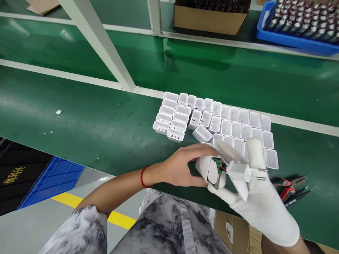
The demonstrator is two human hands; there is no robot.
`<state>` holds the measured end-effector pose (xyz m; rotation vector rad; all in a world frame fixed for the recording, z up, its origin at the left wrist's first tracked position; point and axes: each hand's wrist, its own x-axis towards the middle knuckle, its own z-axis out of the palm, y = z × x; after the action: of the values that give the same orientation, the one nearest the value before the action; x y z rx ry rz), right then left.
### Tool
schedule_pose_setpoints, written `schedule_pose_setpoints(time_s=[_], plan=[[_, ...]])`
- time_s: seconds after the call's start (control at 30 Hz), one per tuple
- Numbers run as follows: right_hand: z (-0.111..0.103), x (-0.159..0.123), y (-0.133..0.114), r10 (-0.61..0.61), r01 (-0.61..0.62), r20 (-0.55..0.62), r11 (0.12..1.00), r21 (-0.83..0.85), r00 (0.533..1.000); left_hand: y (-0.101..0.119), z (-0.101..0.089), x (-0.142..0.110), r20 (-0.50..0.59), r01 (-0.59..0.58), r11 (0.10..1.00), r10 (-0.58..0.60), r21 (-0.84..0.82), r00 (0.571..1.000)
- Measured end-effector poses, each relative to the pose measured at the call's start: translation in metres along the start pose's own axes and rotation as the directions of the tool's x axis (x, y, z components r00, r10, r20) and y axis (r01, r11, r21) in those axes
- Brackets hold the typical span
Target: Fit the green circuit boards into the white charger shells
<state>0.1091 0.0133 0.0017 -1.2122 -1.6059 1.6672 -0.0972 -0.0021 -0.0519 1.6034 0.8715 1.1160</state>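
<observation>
My left hand [177, 167], bare with a red cord at the wrist, is closed around a white plastic housing [203, 166]. In the housing's open end a green circuit board [218, 164] shows, with red and black wires running toward a white end cap [238, 173]. That cap has two metal plug prongs and sits in my right hand [256, 199], which wears a white glove. The thumb side of the glove touches the housing's lower edge. The gloved fingers partly hide where the cap and wires meet.
Rows of open white plastic housings [226, 127] stand on the green bench [87, 120] just beyond my hands. Red-handled pliers [287, 185] and black tweezers [296, 197] lie at right. A cardboard box [210, 21] and a blue tray [299, 44] of parts occupy the upper shelf.
</observation>
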Motion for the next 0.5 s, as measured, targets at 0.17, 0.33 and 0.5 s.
schedule_pose_setpoints(time_s=[0.17, 0.33, 0.5], plan=[[-0.001, -0.001, 0.014, -0.164, 0.174, 0.057, 0.940, -0.293, 0.985, -0.001, 0.004, 0.000, -0.012, 0.196, 0.964, -0.202, -0.177, 0.979], [0.005, -0.003, 0.023, -0.150, 0.136, -0.063, 0.974, -0.180, 0.987, 0.000, 0.005, 0.003, 0.024, 0.137, 0.979, -0.135, -0.151, 0.991], [0.011, -0.004, 0.020, -0.105, 0.107, -0.188, 0.994, 0.003, 0.977, -0.001, 0.006, 0.004, -0.035, -0.077, 0.997, 0.077, 0.013, 0.996]])
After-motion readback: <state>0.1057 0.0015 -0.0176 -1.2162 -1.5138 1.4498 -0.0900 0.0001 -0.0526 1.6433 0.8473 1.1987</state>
